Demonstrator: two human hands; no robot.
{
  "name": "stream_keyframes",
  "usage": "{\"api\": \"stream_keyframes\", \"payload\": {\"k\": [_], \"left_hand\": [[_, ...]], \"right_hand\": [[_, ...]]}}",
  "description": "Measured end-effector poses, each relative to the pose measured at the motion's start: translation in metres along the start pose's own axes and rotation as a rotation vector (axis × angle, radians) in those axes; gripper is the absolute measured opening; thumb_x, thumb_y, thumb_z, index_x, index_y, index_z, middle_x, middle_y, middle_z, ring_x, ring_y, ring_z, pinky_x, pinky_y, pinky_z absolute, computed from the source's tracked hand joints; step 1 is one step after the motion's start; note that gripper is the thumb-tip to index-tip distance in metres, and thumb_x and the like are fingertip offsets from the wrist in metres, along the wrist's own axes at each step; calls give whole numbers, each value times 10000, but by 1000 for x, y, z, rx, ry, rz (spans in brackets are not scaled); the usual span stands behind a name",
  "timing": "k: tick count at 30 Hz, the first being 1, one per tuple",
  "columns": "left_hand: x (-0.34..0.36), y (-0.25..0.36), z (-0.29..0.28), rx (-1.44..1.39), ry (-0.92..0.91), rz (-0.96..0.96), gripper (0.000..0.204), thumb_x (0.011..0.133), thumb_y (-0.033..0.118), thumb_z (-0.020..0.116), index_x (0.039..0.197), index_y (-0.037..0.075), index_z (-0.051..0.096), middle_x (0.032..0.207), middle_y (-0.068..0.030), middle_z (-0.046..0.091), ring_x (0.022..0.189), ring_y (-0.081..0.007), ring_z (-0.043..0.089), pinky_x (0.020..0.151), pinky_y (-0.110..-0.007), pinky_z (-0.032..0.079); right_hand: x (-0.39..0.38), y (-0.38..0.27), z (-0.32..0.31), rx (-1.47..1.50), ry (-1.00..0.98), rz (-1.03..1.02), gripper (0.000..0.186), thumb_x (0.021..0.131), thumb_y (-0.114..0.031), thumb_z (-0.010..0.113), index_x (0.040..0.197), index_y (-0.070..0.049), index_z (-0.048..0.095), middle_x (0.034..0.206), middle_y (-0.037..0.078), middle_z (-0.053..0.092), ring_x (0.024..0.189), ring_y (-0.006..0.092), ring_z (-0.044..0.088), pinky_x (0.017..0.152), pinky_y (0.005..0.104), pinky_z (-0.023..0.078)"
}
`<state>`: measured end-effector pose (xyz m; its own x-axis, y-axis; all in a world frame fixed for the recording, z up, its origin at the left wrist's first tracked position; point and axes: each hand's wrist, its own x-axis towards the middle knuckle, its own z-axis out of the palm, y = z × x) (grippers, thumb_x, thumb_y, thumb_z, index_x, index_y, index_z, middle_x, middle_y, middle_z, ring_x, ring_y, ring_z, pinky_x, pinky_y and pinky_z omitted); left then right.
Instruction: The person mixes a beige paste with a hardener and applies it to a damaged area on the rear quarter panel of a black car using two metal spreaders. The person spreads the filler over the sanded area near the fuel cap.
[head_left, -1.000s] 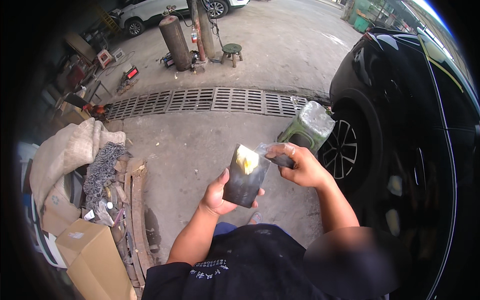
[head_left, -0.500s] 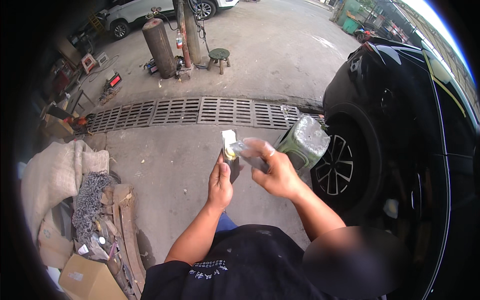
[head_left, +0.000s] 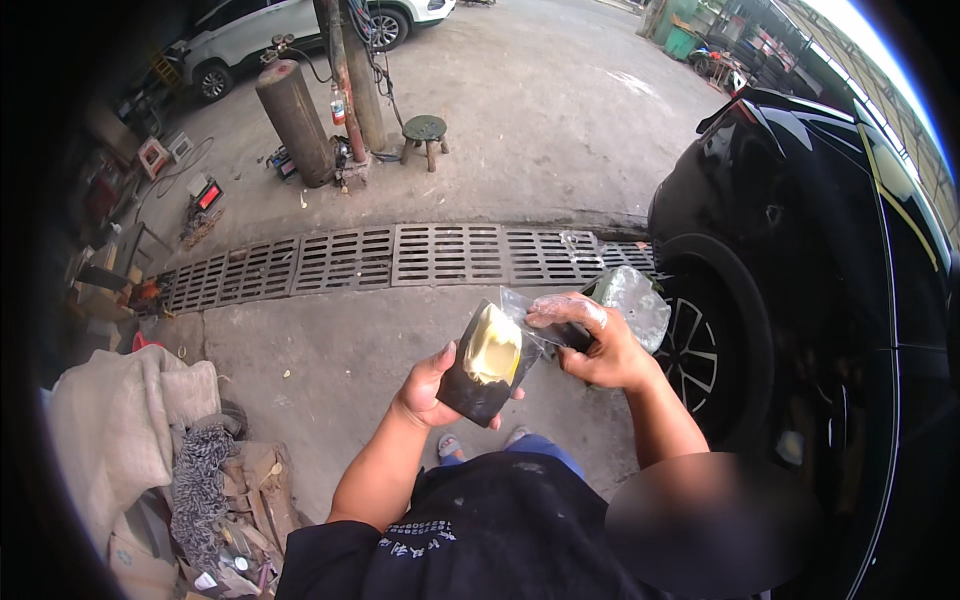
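Left grip (head_left: 428,392) clasps a dark flat board (head_left: 475,402), thumb along its left edge, fingertips curling past the right; cream-coloured paste (head_left: 493,352) sits on its upper part. Right grip (head_left: 608,350), wrist bent inward, pinches a clear-bladed spreader (head_left: 568,337) just beside the paste. Both forearms (head_left: 375,470) slant inward, forward of the black shirt (head_left: 520,525), above concrete floor (head_left: 345,375).

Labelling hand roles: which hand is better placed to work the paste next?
Right, I'd judge: the right hand holds the scraper near the paste, while the left hand is taken up supporting the board.
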<state>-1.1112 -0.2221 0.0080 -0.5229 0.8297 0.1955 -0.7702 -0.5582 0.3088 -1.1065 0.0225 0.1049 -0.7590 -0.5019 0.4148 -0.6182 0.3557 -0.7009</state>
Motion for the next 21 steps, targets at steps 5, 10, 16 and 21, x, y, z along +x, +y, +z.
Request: {"api": "stream_keyframes", "payload": {"k": [5,10,16,21], "left_hand": [[51,36,-2,222,176,284,687,926,545,460,1427,95,322,1384,-140,433,1267,-352,436,882,-581,471],[118,58,-26,585,347,560,709,961,550,356,1438,34,266,1389,-166,430,1273,-277,444,1055,-444,365],[195,61,-65,928,369,617,566,1017,387,345,1395,-35,350,1354,-105,481,1242,-193,452,1066,-356,333],[227,100,-79,1385,382,436,466,1008,317,422,1348,-1,433,1247,-129,545,1110,-207,556,848,-330,516]], "right_hand": [[-9,66,-18,789,422,216,651,739,124,559,1344,-76,427,1156,117,624,1095,225,596,942,380,482],[0,115,2,1122,369,592,656,756,133,607,1349,-71,414,1158,125,605,1027,197,610,841,300,518],[72,170,-49,1299,359,628,632,756,136,598,1331,-61,423,1131,79,608,973,177,627,830,304,531],[105,201,-124,1313,390,385,635,748,109,642,1326,-70,448,1132,106,650,1002,202,639,857,324,525]]}}
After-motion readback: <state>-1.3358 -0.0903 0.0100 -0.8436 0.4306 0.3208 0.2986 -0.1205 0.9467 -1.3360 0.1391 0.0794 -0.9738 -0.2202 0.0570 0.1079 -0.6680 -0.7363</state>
